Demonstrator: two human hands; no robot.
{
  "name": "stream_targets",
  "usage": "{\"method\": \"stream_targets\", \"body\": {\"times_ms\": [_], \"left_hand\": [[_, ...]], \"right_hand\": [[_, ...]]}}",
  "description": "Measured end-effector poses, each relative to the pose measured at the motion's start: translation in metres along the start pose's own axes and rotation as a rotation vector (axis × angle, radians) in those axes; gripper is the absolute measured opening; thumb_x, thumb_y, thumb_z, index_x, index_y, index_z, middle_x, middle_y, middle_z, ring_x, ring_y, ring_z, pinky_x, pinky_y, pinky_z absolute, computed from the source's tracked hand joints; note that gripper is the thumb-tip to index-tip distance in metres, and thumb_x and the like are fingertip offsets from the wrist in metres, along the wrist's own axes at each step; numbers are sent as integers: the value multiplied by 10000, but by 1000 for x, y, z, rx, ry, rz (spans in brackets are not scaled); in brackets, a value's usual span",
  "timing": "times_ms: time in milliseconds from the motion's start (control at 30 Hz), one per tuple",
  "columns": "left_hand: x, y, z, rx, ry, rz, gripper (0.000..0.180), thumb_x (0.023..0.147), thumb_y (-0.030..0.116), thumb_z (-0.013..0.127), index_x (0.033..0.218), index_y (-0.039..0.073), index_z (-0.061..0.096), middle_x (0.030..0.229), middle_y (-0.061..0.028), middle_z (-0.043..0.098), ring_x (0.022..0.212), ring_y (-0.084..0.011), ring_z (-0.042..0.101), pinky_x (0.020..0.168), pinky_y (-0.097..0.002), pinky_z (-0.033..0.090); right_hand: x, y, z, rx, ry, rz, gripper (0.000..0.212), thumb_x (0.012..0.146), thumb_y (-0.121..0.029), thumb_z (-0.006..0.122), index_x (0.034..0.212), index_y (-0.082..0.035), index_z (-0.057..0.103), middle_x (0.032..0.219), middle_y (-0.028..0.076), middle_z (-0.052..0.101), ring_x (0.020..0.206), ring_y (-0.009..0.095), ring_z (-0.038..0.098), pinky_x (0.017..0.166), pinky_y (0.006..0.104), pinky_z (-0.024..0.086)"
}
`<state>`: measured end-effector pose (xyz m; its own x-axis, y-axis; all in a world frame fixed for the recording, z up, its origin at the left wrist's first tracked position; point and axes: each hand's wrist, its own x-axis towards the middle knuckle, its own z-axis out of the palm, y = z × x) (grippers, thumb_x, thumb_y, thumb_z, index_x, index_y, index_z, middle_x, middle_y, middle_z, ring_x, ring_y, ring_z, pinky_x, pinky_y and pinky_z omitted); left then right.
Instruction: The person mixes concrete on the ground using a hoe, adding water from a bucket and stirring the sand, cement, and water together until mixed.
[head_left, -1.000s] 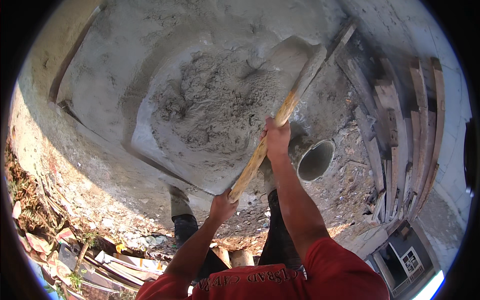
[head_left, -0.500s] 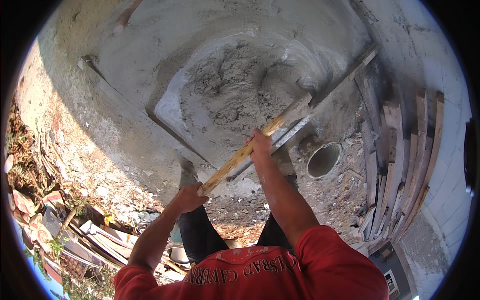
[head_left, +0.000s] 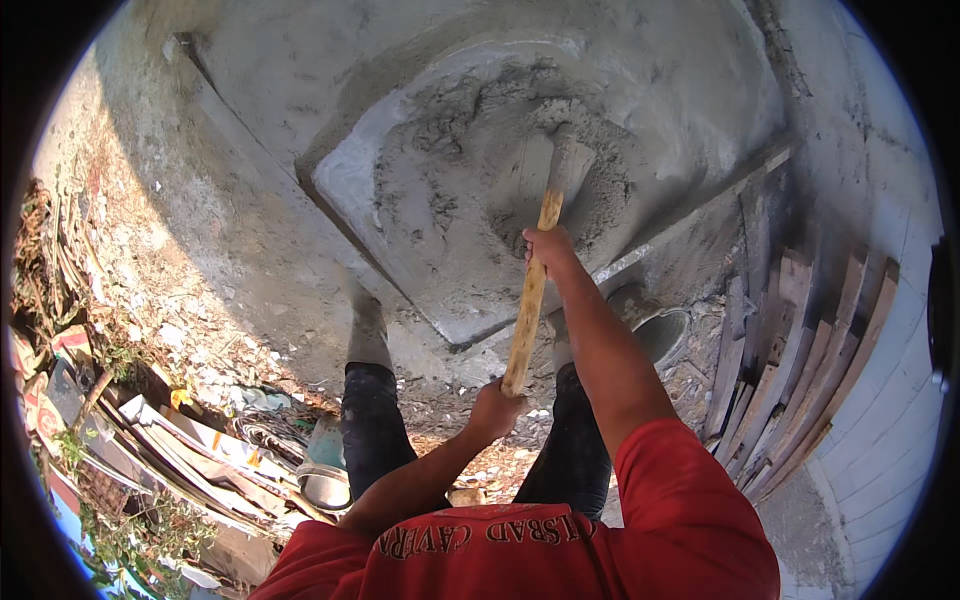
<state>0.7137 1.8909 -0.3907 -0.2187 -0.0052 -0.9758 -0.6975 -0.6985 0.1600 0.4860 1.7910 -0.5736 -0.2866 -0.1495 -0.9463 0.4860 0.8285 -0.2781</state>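
Note:
Both my hands are closed round the wooden handle of a hoe [head_left: 530, 310], which slants away from me. My left hand [head_left: 496, 410] wraps the near end of the handle, close to my body. Farther up, my right hand [head_left: 548, 248] grips the shaft. The grey-coated head of the hoe rests in a heap of wet grey mortar [head_left: 440, 170], and its blade is partly hidden by the handle and the mix. The mortar lies inside a corner of low boards [head_left: 375, 255], with a paler wet ring along its edge.
My legs stand just outside the board corner. A round bucket [head_left: 662, 335] lies tipped by my right leg. Stacked planks [head_left: 800, 370] curve along the right beside a pale block wall [head_left: 880, 400]. Scrap boards and rubbish [head_left: 200, 460] lie to the left, near a small metal pot [head_left: 325, 485].
The hoe has swung from slanting right to nearly straight ahead, its head moving left and farther into the mortar. My left hand has shifted right, my right hand slightly forward.

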Motion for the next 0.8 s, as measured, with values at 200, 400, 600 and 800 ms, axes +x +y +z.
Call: {"method": "stream_targets", "body": {"times_ms": [200,400,600,800], "left_hand": [[86,-47,39,74,267,360,392,813,269,699,1135,49,655,958,-235,701,955,-427,661,792,-445,542],[111,30,-23,78,470,453,322,829,250,726,1032,15,638,809,-186,694,770,-369,687,687,-442,527],[46,40,105,-804,120,23,213,843,157,723,935,32,577,624,-4,524,456,-100,483,418,-291,378],[-61,-135,73,-161,148,-166,423,826,331,790,1023,-18,656,855,-126,704,782,-223,669,736,-388,528]], "right_hand": [[-41,-41,-7,47,81,-330,170,872,-101,645,895,-5,505,653,63,531,487,159,541,435,336,465],[-79,-132,49,101,-79,-617,186,847,-99,640,911,1,497,638,53,529,453,152,520,439,324,459],[6,-57,45,-457,-172,-341,212,838,-150,606,896,41,536,604,85,570,462,198,567,461,362,486],[-158,68,57,-382,-28,-370,404,806,-184,626,1147,2,516,811,188,663,702,346,676,642,425,532]]}}
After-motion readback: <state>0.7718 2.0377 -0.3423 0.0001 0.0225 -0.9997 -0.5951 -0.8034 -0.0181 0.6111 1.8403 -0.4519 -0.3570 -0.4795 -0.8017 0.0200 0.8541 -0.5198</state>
